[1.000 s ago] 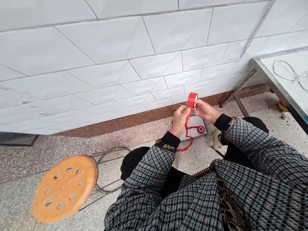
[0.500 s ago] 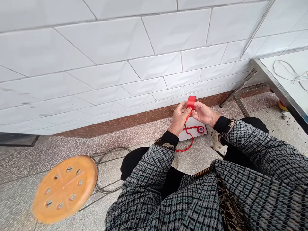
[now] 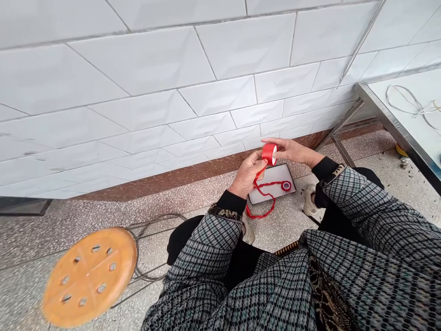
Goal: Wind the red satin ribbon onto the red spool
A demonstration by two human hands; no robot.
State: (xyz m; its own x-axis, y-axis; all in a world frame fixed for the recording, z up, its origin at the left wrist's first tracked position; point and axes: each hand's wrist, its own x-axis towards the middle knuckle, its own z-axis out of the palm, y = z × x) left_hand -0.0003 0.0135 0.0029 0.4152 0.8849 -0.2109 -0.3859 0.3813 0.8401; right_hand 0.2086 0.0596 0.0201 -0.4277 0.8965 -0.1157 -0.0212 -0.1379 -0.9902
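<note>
A roll of red ribbon (image 3: 268,154) is held up in front of me, its white core facing right. My left hand (image 3: 246,174) pinches the roll from the left, with the thumb low on its side. My right hand (image 3: 291,151) is at the roll's right side; one finger stretches over the top and another fingertip is at the core. From the roll a twisted red strand (image 3: 272,207) hangs down and loops near the floor. Below lies an open shallow white box (image 3: 275,174) with a small red roll (image 3: 285,185) at its right end.
An orange round stool (image 3: 90,276) with metal legs stands at the left. To the right is a metal-framed table (image 3: 396,122) with a white cable (image 3: 413,108) on it. White tiled wall (image 3: 206,103) rises ahead above the speckled floor (image 3: 275,234).
The roll has tilted so that its white core shows. My right hand's fingers have lifted and stretched over the roll. More of the box is visible below.
</note>
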